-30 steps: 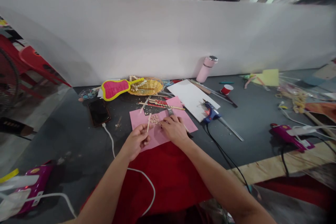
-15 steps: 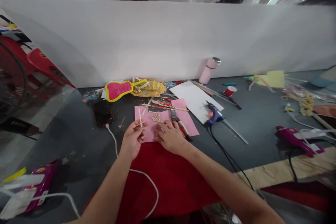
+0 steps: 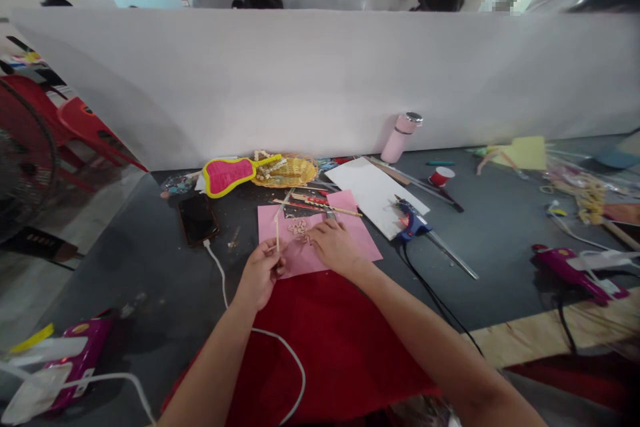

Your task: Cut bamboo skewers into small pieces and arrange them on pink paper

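fingers of the left hand [image 3: 260,275] pinch a pale stick [image 3: 278,235], presumably light, stiff, brittle, best gripped low; right hand [image 3: 334,245], toward two o'clock, grip unclear.

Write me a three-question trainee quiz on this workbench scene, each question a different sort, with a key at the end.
1. True or false: the left hand holds a thin pale stick.

2. Multiple choice: what is the white cable on the person's left plugged into?
A) the wicker basket
B) the smartphone
C) the pink flask

3. Fill in the colour: small pale pieces lie by the right hand, on ____ paper.

Key: 1. True. 2. B. 3. Pink.
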Tool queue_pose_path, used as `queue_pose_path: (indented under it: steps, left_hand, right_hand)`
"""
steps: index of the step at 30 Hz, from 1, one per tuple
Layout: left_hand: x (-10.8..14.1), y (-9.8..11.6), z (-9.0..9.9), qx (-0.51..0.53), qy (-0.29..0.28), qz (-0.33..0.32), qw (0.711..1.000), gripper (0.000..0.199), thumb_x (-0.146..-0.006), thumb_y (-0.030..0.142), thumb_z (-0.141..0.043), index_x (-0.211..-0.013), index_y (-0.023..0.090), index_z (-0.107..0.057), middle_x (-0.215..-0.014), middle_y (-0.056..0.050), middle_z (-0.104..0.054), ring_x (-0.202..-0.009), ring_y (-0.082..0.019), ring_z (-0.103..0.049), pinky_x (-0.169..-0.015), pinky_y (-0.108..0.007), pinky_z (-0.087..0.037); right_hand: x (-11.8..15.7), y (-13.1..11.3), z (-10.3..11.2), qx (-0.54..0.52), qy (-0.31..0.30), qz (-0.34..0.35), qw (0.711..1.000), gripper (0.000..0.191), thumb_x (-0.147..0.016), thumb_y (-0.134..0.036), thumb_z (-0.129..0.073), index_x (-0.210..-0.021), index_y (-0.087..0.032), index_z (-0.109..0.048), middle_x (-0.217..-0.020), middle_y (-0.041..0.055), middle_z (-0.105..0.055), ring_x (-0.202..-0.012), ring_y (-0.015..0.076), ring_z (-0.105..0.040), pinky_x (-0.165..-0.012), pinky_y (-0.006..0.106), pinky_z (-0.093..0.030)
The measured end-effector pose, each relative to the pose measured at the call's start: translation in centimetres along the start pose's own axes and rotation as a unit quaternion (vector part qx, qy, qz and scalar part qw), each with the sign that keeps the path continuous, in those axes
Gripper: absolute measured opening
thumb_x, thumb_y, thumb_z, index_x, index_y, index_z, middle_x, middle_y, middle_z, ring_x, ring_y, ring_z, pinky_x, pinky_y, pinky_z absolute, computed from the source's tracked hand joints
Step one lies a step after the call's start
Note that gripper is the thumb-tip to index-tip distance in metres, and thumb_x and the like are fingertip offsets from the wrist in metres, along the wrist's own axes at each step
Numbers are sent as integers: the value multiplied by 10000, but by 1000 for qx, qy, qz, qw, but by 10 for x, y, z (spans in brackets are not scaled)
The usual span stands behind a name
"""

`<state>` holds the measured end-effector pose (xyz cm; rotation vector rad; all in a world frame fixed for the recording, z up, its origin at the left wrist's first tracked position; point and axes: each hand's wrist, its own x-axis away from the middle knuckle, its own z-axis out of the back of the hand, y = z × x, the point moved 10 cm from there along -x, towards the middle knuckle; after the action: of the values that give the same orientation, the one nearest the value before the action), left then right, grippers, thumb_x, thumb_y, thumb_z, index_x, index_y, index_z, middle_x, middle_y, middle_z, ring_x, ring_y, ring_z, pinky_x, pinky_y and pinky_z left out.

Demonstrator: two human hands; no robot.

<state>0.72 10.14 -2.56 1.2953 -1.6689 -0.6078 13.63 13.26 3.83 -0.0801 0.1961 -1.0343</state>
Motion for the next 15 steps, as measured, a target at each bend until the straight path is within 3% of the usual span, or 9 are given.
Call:
queue_pose_path:
  steps: [4,9,12,15]
  left_hand:
    - [0,-1,-4,-4,-26,1,1000,304,-631,157,-688,-916,134,-587,-788,2,-534,-546,-41,-467,-464,-162,-329]
    - [3,4,-7,-4,-39,-8,999,297,-637,140,-663,-919,143,-570,-794,0,-532,-504,-21,-409,-430,-143,-272]
    - [5,8,-6,-21,-31,-18,999,325,-709,252,-651,-1006,178,-543,-892,-21,-557,-449,3,-331,-398,-136,-192]
    - [6,15,-1,-74,-8,-54,996,360,-791,369,-583,-1108,213,-514,-845,-4,-550,-416,2,-265,-388,-142,-164]
  right_hand:
    - [-17,11,-6,31,-27,-37,998,247,-920,-231,-398,-1016,-211,-625,-1041,75,-634,-1024,235,-488,-886,366,-322]
    - [-21,8,-11,38,-36,-51,997,253,-913,-232,-395,-1048,-203,-607,-1065,84,-632,-1028,241,-503,-904,381,-303]
    - [-18,11,-14,37,-40,-62,997,243,-898,-235,-415,-1006,-200,-630,-1025,88,-645,-987,242,-524,-872,373,-323]
    - [-16,13,-15,33,-47,-64,996,238,-889,-245,-432,-948,-216,-661,-990,80,-655,-973,240,-535,-877,378,-318]
